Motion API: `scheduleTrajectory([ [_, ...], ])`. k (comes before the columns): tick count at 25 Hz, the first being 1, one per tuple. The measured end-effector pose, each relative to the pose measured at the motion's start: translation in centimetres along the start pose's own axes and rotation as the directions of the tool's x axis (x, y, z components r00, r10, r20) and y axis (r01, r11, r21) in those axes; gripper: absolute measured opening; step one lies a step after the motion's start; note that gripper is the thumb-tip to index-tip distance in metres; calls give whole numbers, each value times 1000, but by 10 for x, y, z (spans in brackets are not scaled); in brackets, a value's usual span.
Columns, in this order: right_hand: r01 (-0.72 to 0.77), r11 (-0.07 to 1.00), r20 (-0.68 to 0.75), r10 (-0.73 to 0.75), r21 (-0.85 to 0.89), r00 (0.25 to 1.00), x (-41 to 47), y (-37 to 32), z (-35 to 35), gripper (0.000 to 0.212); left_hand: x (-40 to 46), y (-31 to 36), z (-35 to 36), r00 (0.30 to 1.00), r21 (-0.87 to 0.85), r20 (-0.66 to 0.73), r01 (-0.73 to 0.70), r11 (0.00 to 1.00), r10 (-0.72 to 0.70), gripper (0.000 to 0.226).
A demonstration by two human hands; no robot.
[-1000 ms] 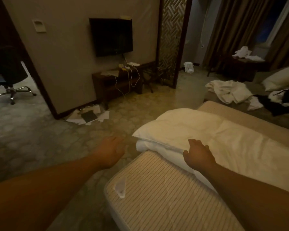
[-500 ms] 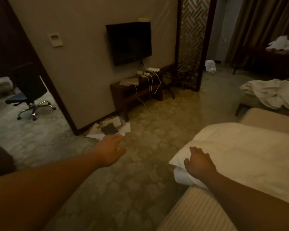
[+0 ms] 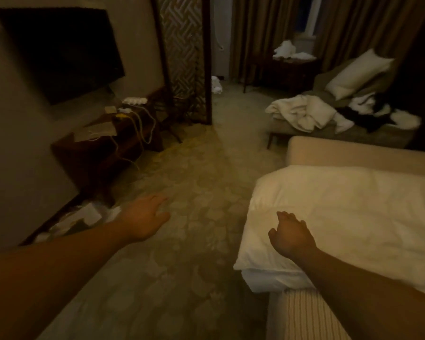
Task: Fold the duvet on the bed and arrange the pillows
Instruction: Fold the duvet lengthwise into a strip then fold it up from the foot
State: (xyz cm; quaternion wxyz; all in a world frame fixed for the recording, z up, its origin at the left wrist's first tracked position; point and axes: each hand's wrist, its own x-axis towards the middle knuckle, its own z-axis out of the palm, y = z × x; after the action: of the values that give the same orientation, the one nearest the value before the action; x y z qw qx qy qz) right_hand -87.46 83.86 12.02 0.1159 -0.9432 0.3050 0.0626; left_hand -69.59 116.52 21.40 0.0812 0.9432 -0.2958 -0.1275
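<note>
The folded white duvet (image 3: pixel 353 217) lies on the bed (image 3: pixel 302 315), filling the 3 to 5 o'clock part of the view, its rounded fold facing the carpet (image 3: pixel 194 192) and its lower layer hanging just over the striped mattress edge at 5 o'clock. The right hand (image 3: pixel 291 235) lies on the near corner of the duvet, fingers fairly straight and close together, gripping nothing. The left hand (image 3: pixel 145 217) hangs in the air over the carpet at about 8 o'clock, fingers spread and relaxed, holding nothing; the two hands are well apart.

One pillow (image 3: pixel 358 73) leans tilted on a sofa (image 3: pixel 329 133) at 2 o'clock, behind a crumpled heap of white cloth (image 3: pixel 302 112) and some dark clothing (image 3: pixel 368 116). A dark table (image 3: pixel 287 69) at 1 o'clock carries more white cloth, with curtains (image 3: pixel 353 25) behind it.

At 10 o'clock a TV (image 3: pixel 59 52) hangs on the wall above a low console (image 3: pixel 103 148); on the console lie a power strip (image 3: pixel 134 101) and trailing cables. Papers (image 3: pixel 84 217) are scattered on the floor at 9 o'clock, by the wall. A lattice screen (image 3: pixel 184 57) stands at 12 o'clock. No open container or its contents can be made out in the dim light.
</note>
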Motion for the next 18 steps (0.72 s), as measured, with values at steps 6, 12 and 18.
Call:
scheduleTrajectory([
  [6,-333,934,-58,342,132,938,33,-44,-8,62,171,-58,-58,980,-10,-8,-197,980,197,62],
  [12,-633,755,-46,648,172,760,61,-14,3,56,309,39,-25,842,-67,140,-517,854,521,57],
  [18,-742,559,-7,801,370,599,176,16,24,46,482,78,-8,750,0,252,-632,775,611,64],
])
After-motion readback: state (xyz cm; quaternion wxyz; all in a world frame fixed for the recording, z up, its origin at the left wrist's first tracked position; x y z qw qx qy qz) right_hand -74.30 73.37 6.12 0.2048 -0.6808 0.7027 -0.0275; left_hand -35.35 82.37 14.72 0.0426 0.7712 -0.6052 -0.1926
